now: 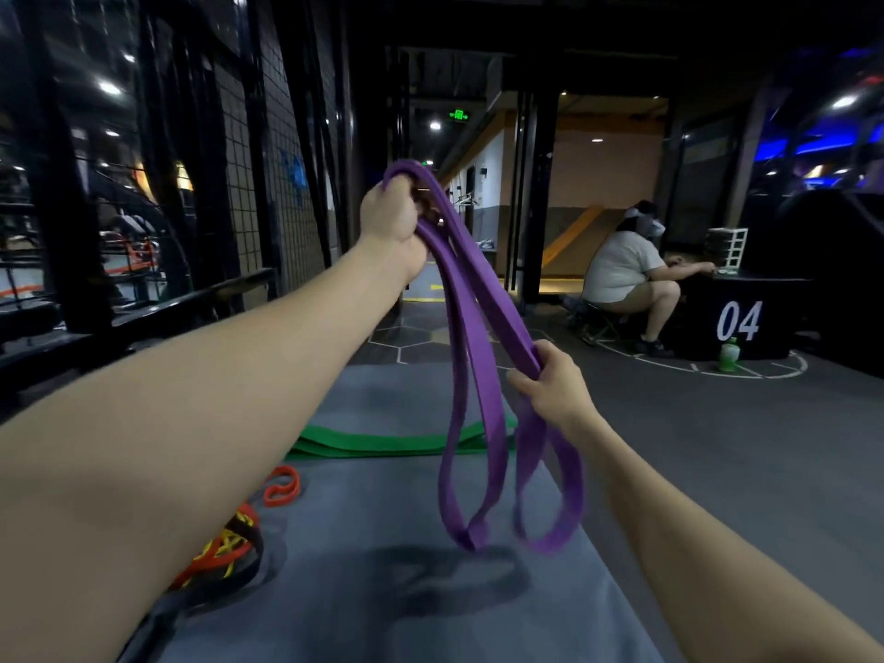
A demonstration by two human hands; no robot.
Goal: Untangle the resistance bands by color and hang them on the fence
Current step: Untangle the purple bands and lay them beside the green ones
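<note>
Left hand was fisted round the purple bands mid-frame, right hand gripped a strand lower right, loops dangling over the mat.

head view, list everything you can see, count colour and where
purple bands: count unclear, purple, hanging in looped strands from both hands
green band: count unclear, green, flat on the mat behind the purple loops
orange band: one, orange, on the mat at left
tangled bands: several, red, yellow and black, piled at lower left
mat: one, grey, underfoot
fence: one, black mesh, left side
seated person: one, pale shirt, right background
bottle: one, green, floor by the black 04 box
left hand: grip on the bands' top
right hand: grip on a strand lower down
</note>
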